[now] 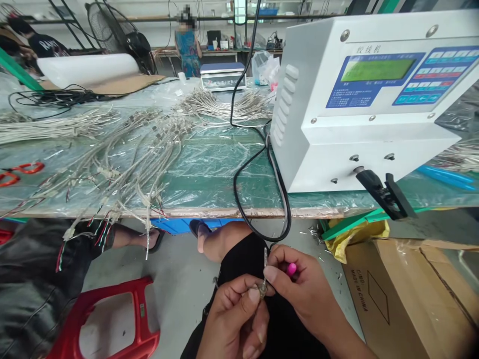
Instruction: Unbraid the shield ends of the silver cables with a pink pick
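Over my lap, my left hand (pixel 239 316) is closed, pinching a small greyish lump (pixel 262 290) between thumb and forefinger. From that lump a thin pale cable end (pixel 265 258) points upward. My right hand (pixel 305 289) pinches this cable end between thumb and forefinger, close to my left fingertips. A pink rounded tip (pixel 291 269) sticks out between the fingers of my right hand; the rest of that pink thing is hidden. Bunches of grey cables (pixel 149 149) lie on the table, some with coloured wire ends hanging over its edge.
A white wire-twisting machine (pixel 322 75) with a black clamp (pixel 385 192) stands at the right. A black power cord (pixel 235 189) loops over the table edge. Orange-handled scissors (pixel 30 168), a weighing scale (pixel 223 77), a red stool (pixel 144 309) and a cardboard box (pixel 374 279) surround me. Someone sits at my left.
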Demonstrator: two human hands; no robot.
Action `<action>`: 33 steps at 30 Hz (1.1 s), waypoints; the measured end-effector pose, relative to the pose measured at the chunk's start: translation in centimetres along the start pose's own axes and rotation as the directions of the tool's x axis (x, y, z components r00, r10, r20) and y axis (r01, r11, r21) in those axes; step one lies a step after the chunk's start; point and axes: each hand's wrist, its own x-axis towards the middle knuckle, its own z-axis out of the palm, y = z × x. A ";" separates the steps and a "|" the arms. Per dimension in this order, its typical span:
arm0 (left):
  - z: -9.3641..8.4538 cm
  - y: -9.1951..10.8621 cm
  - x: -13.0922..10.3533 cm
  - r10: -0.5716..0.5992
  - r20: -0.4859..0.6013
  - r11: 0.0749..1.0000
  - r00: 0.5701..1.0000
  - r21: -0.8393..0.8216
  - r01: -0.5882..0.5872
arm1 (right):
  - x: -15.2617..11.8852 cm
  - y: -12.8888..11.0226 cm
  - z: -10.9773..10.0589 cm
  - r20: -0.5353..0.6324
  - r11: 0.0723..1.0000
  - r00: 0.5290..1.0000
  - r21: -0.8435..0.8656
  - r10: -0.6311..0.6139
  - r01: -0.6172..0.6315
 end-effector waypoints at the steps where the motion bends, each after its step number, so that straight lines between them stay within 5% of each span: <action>1: -0.1 0.0 0.0 0.005 0.007 1.000 1.000 -0.014 -0.005 | 0.1 0.0 0.0 0.020 0.999 1.000 0.022 0.024 -0.025; 11: 0.0 0.2 -0.2 -0.054 0.025 0.992 0.998 -0.112 0.057 | -0.3 0.6 0.1 0.054 0.995 0.998 0.092 0.028 -0.033; 17: -0.3 0.1 0.0 -0.067 0.063 0.986 0.996 -0.149 0.076 | -0.2 -0.1 0.2 0.085 0.996 0.993 -0.017 -0.084 0.085; 23: 0.3 -0.3 0.3 0.107 -0.051 0.994 0.993 0.027 -0.106 | -0.2 0.2 0.5 0.003 0.996 0.997 -0.046 -0.078 0.078; 28: 1.1 -0.2 0.1 0.286 -0.281 0.930 0.916 0.311 -0.195 | -0.6 0.5 0.7 -0.062 0.982 0.986 -0.117 -0.156 0.148; 33: 1.1 -0.3 0.2 0.234 -0.242 0.957 0.941 0.225 -0.180 | -0.6 0.1 1.0 -0.017 0.987 0.991 -0.094 -0.136 0.134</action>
